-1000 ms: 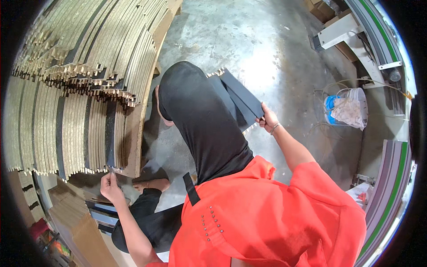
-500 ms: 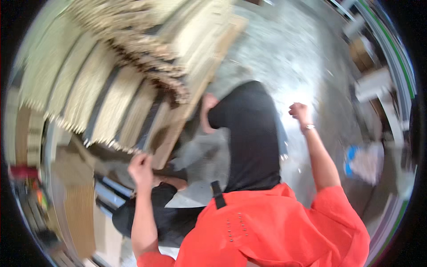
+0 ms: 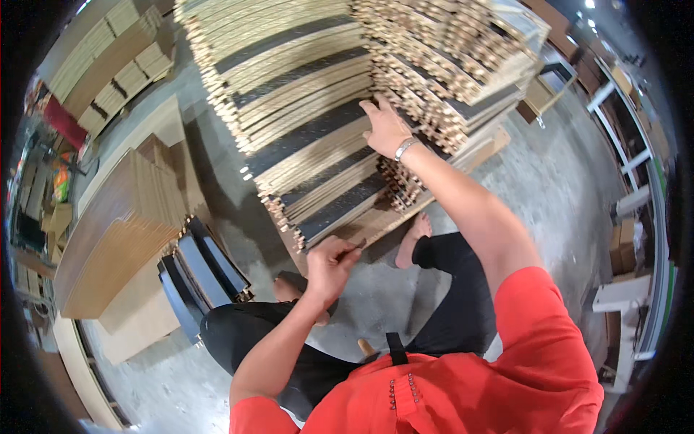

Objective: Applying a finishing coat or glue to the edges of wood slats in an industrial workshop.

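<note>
In front of me stands a tall stack of long, thin wooden strips (image 3: 325,150), light wood layered with dark speckled strips (image 3: 294,139). My right hand (image 3: 388,130), with a metal watch band at the wrist, reaches over the stack with thumb and fingers apart. It is at the step where a higher bundle of strip ends (image 3: 441,87) rises; whether it touches is unclear. My left hand (image 3: 331,269) is closed beside the stack's near corner, fingers pinched together. A small dark bit shows at its fingertips, too small to name.
Curved wooden panels (image 3: 123,231) stand stacked to the left, beside a small bundle of blue-grey and black strips (image 3: 199,264). The stack rests on a wooden pallet board (image 3: 376,235). Farther left is another pallet of strips (image 3: 108,79). White metal racking (image 3: 629,159) lines the right.
My view has swung left and I am closer to the stack. My right hand has gone from hanging beside me to over the strips, its fingers opening. My left hand stays closed near the corner.
</note>
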Demonstrator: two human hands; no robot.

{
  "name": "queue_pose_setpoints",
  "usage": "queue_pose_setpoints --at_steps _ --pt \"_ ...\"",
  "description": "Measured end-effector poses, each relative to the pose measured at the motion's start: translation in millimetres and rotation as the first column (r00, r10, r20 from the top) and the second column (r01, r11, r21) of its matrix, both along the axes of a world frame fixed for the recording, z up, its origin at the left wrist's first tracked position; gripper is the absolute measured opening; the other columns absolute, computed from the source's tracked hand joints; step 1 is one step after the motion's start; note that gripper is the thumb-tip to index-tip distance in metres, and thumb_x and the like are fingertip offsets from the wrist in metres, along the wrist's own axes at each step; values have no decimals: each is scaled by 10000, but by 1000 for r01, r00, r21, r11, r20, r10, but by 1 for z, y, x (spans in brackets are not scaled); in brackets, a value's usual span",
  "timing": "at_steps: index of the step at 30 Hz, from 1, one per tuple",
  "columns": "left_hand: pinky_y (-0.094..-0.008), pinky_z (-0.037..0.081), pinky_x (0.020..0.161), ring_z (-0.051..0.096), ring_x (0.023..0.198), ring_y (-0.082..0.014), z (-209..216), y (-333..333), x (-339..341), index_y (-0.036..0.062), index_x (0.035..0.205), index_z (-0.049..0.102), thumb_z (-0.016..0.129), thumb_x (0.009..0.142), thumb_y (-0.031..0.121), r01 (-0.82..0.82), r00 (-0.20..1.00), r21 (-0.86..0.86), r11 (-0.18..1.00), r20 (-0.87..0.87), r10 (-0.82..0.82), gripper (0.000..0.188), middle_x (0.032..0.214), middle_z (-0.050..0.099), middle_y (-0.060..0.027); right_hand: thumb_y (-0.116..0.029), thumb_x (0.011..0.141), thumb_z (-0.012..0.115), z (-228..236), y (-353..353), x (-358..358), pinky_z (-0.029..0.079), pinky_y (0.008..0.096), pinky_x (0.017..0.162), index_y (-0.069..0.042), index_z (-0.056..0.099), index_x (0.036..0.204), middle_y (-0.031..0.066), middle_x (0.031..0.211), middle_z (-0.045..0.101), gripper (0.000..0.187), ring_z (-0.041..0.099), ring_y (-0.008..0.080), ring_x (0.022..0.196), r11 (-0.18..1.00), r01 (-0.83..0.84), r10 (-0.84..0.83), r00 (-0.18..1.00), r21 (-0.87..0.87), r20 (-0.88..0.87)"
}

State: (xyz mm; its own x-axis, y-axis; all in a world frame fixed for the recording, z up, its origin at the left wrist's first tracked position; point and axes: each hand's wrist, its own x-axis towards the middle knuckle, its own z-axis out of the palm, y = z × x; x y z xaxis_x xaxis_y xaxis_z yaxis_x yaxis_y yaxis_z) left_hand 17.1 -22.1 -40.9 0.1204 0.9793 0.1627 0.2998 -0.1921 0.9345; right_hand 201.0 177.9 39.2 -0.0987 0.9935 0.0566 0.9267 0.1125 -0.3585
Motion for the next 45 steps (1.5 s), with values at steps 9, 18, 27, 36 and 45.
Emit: queue_pose_setpoints --at_steps 9,18,27,36,45 --pt "-336 449 563 586 596 -246 0 8 -9 22 809 683 729 741 50 -56 998 -31 998 8 57 88 707 594 -110 -168 710 644 -12 34 -11 421 385 1020 -156 548 1294 224 1282 495 592 512 348 1183 998 -51 36 960 46 278" --pt "-368 472 588 611 650 -308 -7 8 -7 19 773 652 730 727 43 -55 997 139 989 -44 62 94 727 606 -129 -423 633 804 14 -38 35 487 428 879 -154 612 1188 156 1041 562 646 589 356 1017 982 -175 144 941 76 306" --pt "-235 420 588 509 638 -70 -1 -3 -35 -11 759 653 674 825 8 -227 965 67 972 148 215 72 702 591 -4 -302 634 814 26 -149 61 515 383 742 -16 598 1008 166 861 642 519 659 288 822 987 -142 153 978 79 -145" --pt "-216 384 566 467 608 -38 -35 25 -52 -23 821 688 669 846 17 -373 876 -210 904 242 418 51 679 586 42 -245 583 856 -64 -250 48 534 391 758 25 571 988 204 895 671 564 671 350 854 946 271 -313 909 -178 -277" --pt "-341 479 629 610 618 -223 -105 55 -32 36 833 692 715 774 116 -376 889 -146 915 -337 311 101 705 653 -106 -135 656 784 -120 -259 29 469 437 897 36 464 1182 266 1121 550 639 563 417 1049 942 128 -247 889 -310 -384"
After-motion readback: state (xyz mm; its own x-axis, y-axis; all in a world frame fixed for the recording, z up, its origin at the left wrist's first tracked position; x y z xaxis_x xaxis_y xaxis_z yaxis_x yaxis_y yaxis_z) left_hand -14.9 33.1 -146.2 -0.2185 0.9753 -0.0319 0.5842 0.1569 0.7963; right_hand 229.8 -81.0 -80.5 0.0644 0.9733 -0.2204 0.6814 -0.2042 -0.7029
